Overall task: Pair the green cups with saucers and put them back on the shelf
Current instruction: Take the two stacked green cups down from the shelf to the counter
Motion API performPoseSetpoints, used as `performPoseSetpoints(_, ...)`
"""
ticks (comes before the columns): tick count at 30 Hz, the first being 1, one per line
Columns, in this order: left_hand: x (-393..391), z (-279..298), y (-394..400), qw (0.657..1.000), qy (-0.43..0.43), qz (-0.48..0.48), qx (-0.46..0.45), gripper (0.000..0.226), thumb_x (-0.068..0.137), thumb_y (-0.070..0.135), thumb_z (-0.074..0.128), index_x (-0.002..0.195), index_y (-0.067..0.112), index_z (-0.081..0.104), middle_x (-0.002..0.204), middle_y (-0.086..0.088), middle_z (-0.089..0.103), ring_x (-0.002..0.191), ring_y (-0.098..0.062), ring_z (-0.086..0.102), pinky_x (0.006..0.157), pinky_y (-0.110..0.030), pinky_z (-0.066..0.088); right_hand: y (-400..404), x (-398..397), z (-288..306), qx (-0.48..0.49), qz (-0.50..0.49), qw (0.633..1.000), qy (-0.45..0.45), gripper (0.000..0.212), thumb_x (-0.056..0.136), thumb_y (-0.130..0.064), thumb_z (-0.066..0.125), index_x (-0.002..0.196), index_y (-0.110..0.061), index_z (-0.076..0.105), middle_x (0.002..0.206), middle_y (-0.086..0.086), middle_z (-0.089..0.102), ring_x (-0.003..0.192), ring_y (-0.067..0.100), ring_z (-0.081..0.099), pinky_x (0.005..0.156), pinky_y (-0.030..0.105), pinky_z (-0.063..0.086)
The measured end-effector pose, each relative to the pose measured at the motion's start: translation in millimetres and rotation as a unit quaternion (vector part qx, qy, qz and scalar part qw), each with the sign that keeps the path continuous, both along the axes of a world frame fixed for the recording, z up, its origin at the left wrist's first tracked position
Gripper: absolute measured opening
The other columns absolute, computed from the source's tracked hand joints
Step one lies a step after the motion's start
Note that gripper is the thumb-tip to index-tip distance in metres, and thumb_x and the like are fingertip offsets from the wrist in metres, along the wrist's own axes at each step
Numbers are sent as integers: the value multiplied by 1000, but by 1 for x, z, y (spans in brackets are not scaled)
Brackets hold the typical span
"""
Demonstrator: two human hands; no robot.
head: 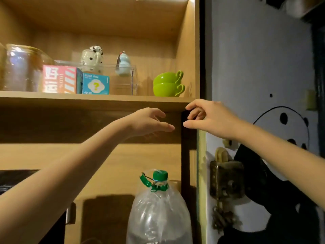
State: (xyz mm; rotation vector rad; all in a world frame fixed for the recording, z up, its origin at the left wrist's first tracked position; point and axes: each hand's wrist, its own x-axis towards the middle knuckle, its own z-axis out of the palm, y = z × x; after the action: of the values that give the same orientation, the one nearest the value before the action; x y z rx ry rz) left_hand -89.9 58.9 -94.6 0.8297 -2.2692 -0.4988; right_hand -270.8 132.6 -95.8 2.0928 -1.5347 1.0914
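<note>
Two green cups (168,84) stand stacked one inside the other at the right end of the wooden shelf (91,101), handles pointing right. No saucer shows in this view. My left hand (151,123) is raised just below the shelf's front edge, under the cups, fingers apart and empty. My right hand (206,118) hovers at the shelf's right corner, below and right of the cups, fingers spread and holding nothing. Neither hand touches the cups.
On the shelf to the left are a clear display case (121,80) with figurines, two small boxes (77,81) and a glass jar (21,67). A large plastic water bottle (158,208) with a green cap stands below. A door with a padlock (226,176) is at right.
</note>
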Motion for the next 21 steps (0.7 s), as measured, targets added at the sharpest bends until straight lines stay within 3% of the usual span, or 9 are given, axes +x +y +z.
performPoseSetpoints(4,-3,38,-8,996,66,14,-50,59,79,31,64,131,13,42,118,-13,61,99,-25,63,75,-30,52,-11,-11,38,-43,-5,999,-11,44,81,-32,64,120,-16,52,101,-1,63,82,8,57,65,13,42)
performPoseSetpoints(7,-2,62,-20,989,97,40,-106,59,81,30,62,133,13,40,119,-17,60,102,-28,62,81,-36,51,-26,-20,58,-62,-14,998,-19,44,81,-33,64,120,-15,53,104,0,62,91,13,58,67,11,42)
performPoseSetpoints(11,-5,79,-45,984,128,33,-117,57,81,29,61,132,12,39,113,-16,62,96,-26,64,79,-35,51,-52,-35,70,-61,-8,997,-37,45,83,-31,62,123,-14,52,115,5,63,102,16,58,80,22,47)
performPoseSetpoints(15,-19,86,-77,964,168,80,-189,61,77,32,66,129,9,44,109,-15,65,87,-20,62,77,-30,48,-82,-49,79,-65,-5,995,-76,46,87,-33,56,129,-15,46,126,6,58,111,18,55,90,29,47)
performPoseSetpoints(17,-28,86,-89,954,170,105,-225,60,78,35,65,128,9,45,114,-14,64,90,-19,59,76,-29,49,-96,-54,82,-62,-7,994,-87,46,89,-36,51,129,-15,45,129,5,56,115,19,52,90,29,45)
performPoseSetpoints(21,-42,88,-112,936,136,149,-290,63,79,44,61,128,7,47,120,-16,62,106,-26,59,90,-36,50,-115,-54,87,-58,8,994,-96,45,91,-40,44,127,-13,47,124,7,58,113,21,54,96,37,47)
